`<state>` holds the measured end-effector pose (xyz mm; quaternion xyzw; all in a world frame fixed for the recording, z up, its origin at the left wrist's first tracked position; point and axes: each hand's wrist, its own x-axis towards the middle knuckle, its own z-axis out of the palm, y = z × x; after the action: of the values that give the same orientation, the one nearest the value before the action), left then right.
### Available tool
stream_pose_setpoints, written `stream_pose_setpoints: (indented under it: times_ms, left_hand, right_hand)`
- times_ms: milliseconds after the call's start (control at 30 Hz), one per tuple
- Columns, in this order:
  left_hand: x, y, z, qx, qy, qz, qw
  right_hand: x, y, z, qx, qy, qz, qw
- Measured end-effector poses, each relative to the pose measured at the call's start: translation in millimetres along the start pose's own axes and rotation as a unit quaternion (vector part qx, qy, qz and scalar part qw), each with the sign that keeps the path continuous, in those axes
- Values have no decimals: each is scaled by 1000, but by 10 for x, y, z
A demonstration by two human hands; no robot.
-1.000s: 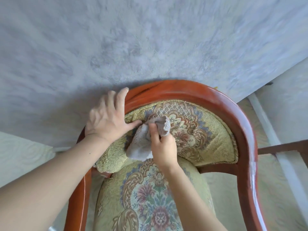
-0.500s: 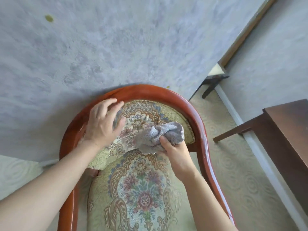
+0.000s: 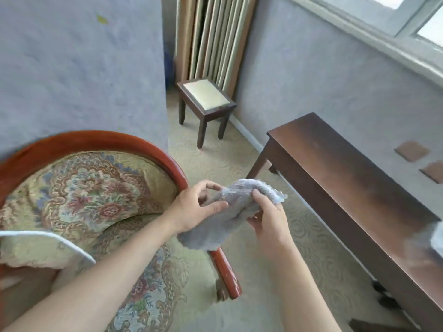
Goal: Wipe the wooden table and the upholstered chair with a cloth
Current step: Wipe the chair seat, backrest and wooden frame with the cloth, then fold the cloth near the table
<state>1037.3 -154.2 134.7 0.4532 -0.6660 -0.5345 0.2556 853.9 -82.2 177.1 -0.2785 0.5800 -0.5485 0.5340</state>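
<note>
Both hands grip the cloth at the centre of the frame. The left hand pinches its left end with thumb and fingers, and the right hand clasps its right part, thumb on top. The grey cloth hangs bunched between them, above the chair's right arm, clear of the seat. The chair fills the lower left: a curved red-brown wooden rim around floral upholstery. The surface, dark brown wood, runs along the right side under the window sill, apart from the hands. A small stool stands in the upper middle on pale patterned carpet.
</note>
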Motion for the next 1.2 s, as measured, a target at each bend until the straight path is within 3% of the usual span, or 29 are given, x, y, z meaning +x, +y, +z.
stream_pose_setpoints:
  times_ms: [200, 300, 400, 500, 733, 800, 900, 967, 1033, 1133, 1200]
  left_hand:
    - [138, 758, 1494, -40, -231, -34, 972]
    - [125, 1127, 2203, -147, -265, -52, 952]
    - [121, 1463, 2837, -192, -278, -52, 940]
    - [140, 1721, 3398, -183, -298, -36, 936]
    - [306, 2098, 4549, -177, -419, -2, 891]
    - [403, 2174, 4852, -142, -426, 25, 893]
    - [627, 2285, 5343, -48, -325, 99, 939]
    - [802, 2379, 5653, -13, -302, 132, 944]
    - [989, 2460, 5957, -36, -381, 130, 915]
    - [1267, 2568, 6429, -85, -536, 81, 836]
    - [1409, 2615, 6723, -81, -562, 73, 820]
  right_hand:
    - [-434, -378, -1650, 86, 70, -57, 992]
    - [-673, -503, -2438, 96, 137, -46, 985]
    - [-976, -518, -3120, 50, 214, 5, 975]
    - [-1326, -520, -3586, -4, 242, -30, 970]
    - [-1763, -521, -4490, -227, 195, -92, 950]
    - [-1781, -531, -4790, -199, 238, -82, 947]
    - [-1798, -586, -5240, -148, 292, -75, 942]
    - [-1796, -643, -5516, -96, 295, -65, 949]
    - [-1758, -706, -5802, 7, 289, -58, 956]
    - [-1639, -823, -6259, 149, 323, -36, 934]
    - [-1547, -880, -6542, 217, 353, -23, 910]
